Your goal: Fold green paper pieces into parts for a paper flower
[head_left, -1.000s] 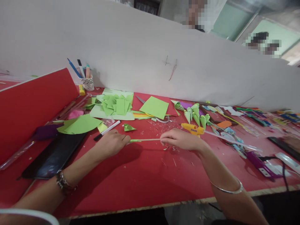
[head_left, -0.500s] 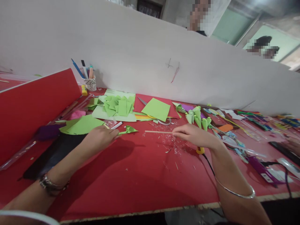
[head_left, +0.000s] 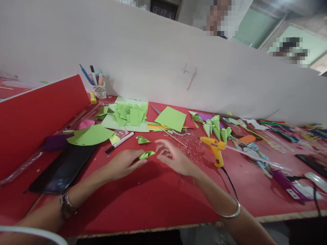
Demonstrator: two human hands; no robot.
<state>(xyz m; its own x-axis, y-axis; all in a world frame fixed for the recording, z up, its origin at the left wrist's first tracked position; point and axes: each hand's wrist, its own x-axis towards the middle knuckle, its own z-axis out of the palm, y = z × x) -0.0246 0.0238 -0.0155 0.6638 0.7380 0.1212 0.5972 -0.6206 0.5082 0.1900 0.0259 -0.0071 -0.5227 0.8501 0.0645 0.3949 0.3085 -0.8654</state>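
Note:
My left hand (head_left: 125, 164) pinches a small rolled green paper piece (head_left: 147, 155) over the red tabletop. Just right of it, my right hand (head_left: 175, 158) has its fingers curved and apart, with nothing in them. Behind the rolled piece lies a folded green paper piece (head_left: 143, 140). A thin wooden stick (head_left: 176, 139) rests on the table beyond my right hand. The yellow glue gun (head_left: 216, 149) lies to the right, its nozzle pointing left. A white marker with a black cap (head_left: 119, 142) lies behind my left hand.
Cut green paper pieces (head_left: 127, 114) and a green square sheet (head_left: 170, 118) lie at the back. Several green paper cones (head_left: 216, 126) sit right of them. A black phone (head_left: 65, 170) is at left. A pen cup (head_left: 99, 91) stands by the white partition (head_left: 143, 54).
My right hand has let go of the stick and moved left beside my left hand. The left hand now holds the rolled piece nearer me; the folded piece lies behind it.

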